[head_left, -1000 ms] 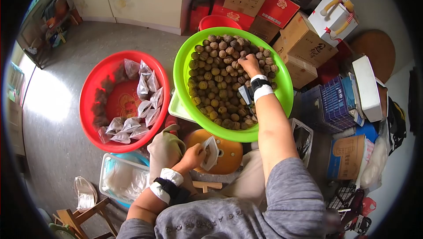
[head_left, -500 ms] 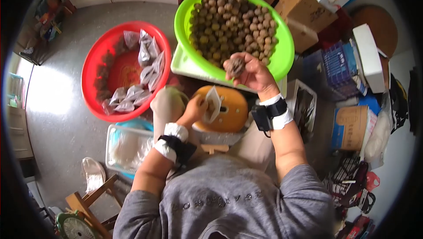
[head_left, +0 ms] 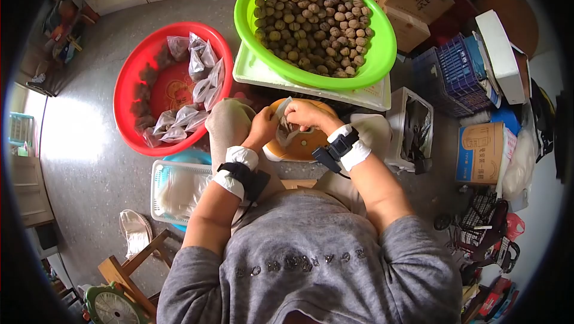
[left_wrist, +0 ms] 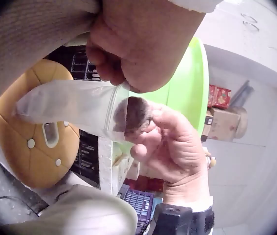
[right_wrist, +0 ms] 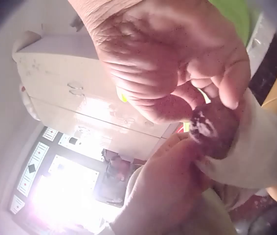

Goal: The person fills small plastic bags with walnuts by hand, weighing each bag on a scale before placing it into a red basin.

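Note:
A clear plastic bag [left_wrist: 75, 105] hangs between the hands above a yellow stool [left_wrist: 16, 132]. My left hand [left_wrist: 138, 41] pinches the bag at its mouth; in the head view the left hand [head_left: 263, 127] is just left of the bag [head_left: 286, 125]. With curled fingers my right hand [left_wrist: 175, 144] holds a brown walnut [left_wrist: 137, 115] at the bag's mouth. The right wrist view shows the walnut [right_wrist: 215, 128] partly in the opening, below the right hand [right_wrist: 172, 58]. A green basin [head_left: 257, 55] of walnuts stands beyond the hands.
A red basin [head_left: 122, 85] with filled plastic bags stands at the left, above a white basket [head_left: 156, 189]. Right of the stool is a white bin [head_left: 394, 138]. Cardboard boxes [head_left: 478, 150] and a blue crate [head_left: 451, 64] line the right side.
My right hand has come from the walnuts in the green basin to the bag, bringing a walnut. The left hand still pinches the bag. The head view has shifted, so the basins appear higher.

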`<act>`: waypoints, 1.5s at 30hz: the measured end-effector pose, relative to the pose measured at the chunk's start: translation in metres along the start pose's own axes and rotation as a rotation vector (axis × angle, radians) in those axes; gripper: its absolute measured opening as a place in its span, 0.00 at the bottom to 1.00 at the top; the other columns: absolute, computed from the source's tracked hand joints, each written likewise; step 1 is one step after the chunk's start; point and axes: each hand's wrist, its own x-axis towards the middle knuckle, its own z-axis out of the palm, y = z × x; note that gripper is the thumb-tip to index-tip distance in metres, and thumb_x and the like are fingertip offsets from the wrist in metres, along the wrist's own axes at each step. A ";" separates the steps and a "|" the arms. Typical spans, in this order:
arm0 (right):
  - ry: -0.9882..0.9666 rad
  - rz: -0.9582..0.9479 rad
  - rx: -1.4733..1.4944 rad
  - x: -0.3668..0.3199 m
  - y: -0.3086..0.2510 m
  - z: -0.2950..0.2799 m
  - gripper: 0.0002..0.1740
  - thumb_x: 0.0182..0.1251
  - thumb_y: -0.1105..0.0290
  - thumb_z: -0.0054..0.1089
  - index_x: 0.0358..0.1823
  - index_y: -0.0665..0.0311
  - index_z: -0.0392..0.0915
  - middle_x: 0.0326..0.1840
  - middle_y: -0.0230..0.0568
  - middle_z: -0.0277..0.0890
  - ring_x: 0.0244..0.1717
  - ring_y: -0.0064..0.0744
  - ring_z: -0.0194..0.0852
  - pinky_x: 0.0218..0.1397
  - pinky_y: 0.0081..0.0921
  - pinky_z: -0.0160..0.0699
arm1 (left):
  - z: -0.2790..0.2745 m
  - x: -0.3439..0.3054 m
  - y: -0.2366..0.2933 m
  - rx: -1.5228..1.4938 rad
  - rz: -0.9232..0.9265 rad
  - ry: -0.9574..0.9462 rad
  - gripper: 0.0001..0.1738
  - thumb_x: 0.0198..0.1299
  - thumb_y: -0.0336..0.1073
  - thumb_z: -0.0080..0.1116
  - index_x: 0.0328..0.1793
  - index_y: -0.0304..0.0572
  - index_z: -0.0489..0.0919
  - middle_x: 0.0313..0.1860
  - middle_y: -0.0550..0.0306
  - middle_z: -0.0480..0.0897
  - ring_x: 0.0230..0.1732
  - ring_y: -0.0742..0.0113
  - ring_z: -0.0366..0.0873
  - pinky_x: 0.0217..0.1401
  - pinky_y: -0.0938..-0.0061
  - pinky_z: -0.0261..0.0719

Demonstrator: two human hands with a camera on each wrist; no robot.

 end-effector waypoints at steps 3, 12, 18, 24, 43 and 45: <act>0.223 -0.192 -0.168 0.015 0.020 0.010 0.07 0.47 0.72 0.46 0.22 0.70 0.67 0.16 0.43 0.68 0.17 0.39 0.68 0.22 0.30 0.68 | 0.001 0.000 -0.001 -0.032 0.023 -0.004 0.09 0.48 0.35 0.50 0.28 0.35 0.70 0.18 0.53 0.71 0.21 0.71 0.69 0.23 0.75 0.66; 0.779 -0.454 -0.510 0.003 0.025 0.026 0.10 0.46 0.73 0.52 0.29 0.69 0.64 0.33 0.54 0.65 0.34 0.52 0.67 0.35 0.37 0.69 | 0.003 -0.001 0.004 0.009 0.070 -0.019 0.09 0.48 0.35 0.50 0.28 0.35 0.69 0.18 0.51 0.72 0.20 0.66 0.71 0.23 0.73 0.68; 0.782 -0.257 -0.642 0.001 0.044 0.018 0.11 0.45 0.75 0.51 0.31 0.70 0.65 0.28 0.55 0.68 0.34 0.49 0.68 0.36 0.36 0.68 | -0.003 -0.006 0.020 0.032 0.046 -0.073 0.10 0.45 0.35 0.50 0.31 0.35 0.71 0.25 0.44 0.74 0.30 0.52 0.73 0.32 0.67 0.69; 0.656 -0.282 -0.380 0.007 0.060 0.024 0.05 0.49 0.74 0.43 0.27 0.68 0.66 0.21 0.56 0.70 0.26 0.52 0.70 0.30 0.42 0.67 | -0.012 -0.013 0.030 -0.037 0.056 -0.128 0.09 0.46 0.34 0.50 0.31 0.36 0.71 0.25 0.44 0.74 0.29 0.52 0.73 0.31 0.68 0.69; 0.500 -0.283 -0.159 -0.021 0.038 0.016 0.12 0.50 0.70 0.48 0.35 0.70 0.68 0.25 0.55 0.71 0.30 0.47 0.72 0.32 0.34 0.70 | -0.008 -0.015 0.032 0.058 0.135 -0.141 0.09 0.46 0.35 0.49 0.28 0.35 0.70 0.23 0.41 0.73 0.29 0.46 0.73 0.29 0.65 0.69; 0.248 -0.370 0.148 -0.024 0.016 -0.011 0.11 0.54 0.72 0.51 0.38 0.68 0.67 0.25 0.33 0.70 0.24 0.19 0.67 0.28 0.18 0.68 | -0.006 -0.014 0.030 0.019 0.114 -0.140 0.09 0.46 0.35 0.49 0.29 0.35 0.70 0.24 0.40 0.74 0.30 0.46 0.73 0.30 0.65 0.69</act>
